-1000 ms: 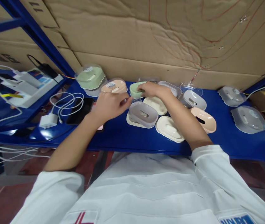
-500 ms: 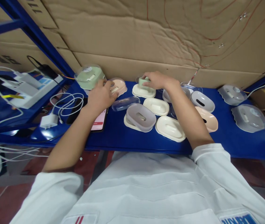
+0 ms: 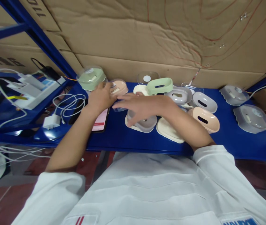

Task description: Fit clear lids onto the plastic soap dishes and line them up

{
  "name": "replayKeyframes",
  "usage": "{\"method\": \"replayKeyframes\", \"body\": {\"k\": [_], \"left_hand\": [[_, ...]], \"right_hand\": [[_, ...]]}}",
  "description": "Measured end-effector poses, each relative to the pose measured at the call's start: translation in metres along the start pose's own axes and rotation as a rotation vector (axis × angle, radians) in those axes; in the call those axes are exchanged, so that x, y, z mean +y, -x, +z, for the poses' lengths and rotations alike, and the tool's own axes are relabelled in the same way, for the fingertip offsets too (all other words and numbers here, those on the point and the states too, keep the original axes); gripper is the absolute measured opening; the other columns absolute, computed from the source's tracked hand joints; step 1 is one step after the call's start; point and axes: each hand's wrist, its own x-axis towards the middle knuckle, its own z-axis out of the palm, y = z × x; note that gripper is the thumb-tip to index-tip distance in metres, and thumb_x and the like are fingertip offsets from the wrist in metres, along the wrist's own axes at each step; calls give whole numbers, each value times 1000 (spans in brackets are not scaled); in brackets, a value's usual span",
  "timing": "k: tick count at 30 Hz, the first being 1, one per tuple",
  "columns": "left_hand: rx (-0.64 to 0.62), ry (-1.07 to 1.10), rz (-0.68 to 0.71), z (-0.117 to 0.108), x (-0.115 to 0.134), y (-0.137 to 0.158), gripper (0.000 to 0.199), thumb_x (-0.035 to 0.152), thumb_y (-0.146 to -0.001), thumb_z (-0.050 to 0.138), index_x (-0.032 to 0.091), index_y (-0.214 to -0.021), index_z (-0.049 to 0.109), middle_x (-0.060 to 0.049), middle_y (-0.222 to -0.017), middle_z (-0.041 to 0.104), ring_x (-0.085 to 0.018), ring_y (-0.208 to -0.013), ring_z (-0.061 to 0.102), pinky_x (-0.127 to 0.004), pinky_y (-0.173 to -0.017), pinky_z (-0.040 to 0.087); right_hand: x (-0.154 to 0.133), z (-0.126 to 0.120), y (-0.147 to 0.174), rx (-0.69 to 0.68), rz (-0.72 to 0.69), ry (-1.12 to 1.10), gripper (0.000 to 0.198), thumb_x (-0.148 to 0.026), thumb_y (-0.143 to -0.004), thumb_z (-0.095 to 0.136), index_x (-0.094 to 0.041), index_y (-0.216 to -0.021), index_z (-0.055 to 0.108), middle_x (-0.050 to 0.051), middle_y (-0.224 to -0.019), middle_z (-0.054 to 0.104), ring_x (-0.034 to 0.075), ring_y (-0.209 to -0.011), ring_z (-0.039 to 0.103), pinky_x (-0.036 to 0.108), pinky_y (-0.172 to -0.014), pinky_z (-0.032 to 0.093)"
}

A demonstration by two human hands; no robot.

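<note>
My left hand [image 3: 102, 96] rests at the left side of a peach soap dish [image 3: 120, 86], fingers stretched out and touching or just over it. Fingers spread and holding nothing, my right hand [image 3: 142, 106] hovers over a grey-purple soap dish [image 3: 147, 124] and hides part of it. Behind that hand, a green oval insert with a slot [image 3: 167, 83] leans on a grey insert [image 3: 179, 96] and a cream tray [image 3: 140, 89]. A clear lid [image 3: 143, 77] with a white round sticker stands against the cardboard. A clear piece under my right fingers is mostly hidden.
A lidded green soap box [image 3: 91, 78] stands back left; two grey lidded boxes [image 3: 252, 120] sit right. A peach insert [image 3: 205, 120] and grey insert [image 3: 204, 102] lie near my right forearm. A phone [image 3: 100, 122], white cable [image 3: 69, 106] and power strip [image 3: 39, 93] are left.
My right hand has let go of the green insert, which now leans on the pieces at the back. That hand has moved left and nearer me. My left hand has barely moved.
</note>
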Motion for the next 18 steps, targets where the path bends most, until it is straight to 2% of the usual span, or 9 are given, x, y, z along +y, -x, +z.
{"method": "replayKeyframes", "body": {"k": [3,6,10,15,18], "left_hand": [[-18,-28,-11,2,-3,-2,65,49,-102,60,24,-161,46,-19,-160,54,-42,-147,55,-54,-116,51],[-21,-43,-1,5,-8,-6,68,50,-102,59,23,-162,45,-20,-160,53,-43,-146,55,-55,-114,52],[25,-35,29,10,-15,-11,67,51,-101,61,20,-159,50,-22,-155,57,-46,-144,53,-58,-111,51],[34,49,45,13,-15,-12,56,49,-108,48,18,-153,58,-21,-149,63,-43,-136,60,-58,-110,50],[29,66,48,12,-10,-11,57,49,-109,41,17,-153,57,-21,-142,67,-42,-128,66,-56,-106,53]], "right_hand": [[-6,16,-11,-91,58,27,86,-27,-80,90,-31,-159,54,9,-176,39,36,-164,32,52,-126,40],[4,18,-15,-130,127,64,73,-18,-81,83,-32,-149,63,7,-172,45,36,-154,45,51,-119,46],[19,5,-6,-110,247,89,60,-8,-79,72,-32,-134,72,7,-150,63,34,-129,64,47,-105,49],[22,-12,5,-88,427,95,54,-12,-79,79,-32,-129,73,6,-136,72,33,-116,70,41,-91,50],[24,-14,3,-96,430,89,54,-17,-83,79,-31,-134,71,7,-138,72,33,-118,70,40,-89,51]]}}
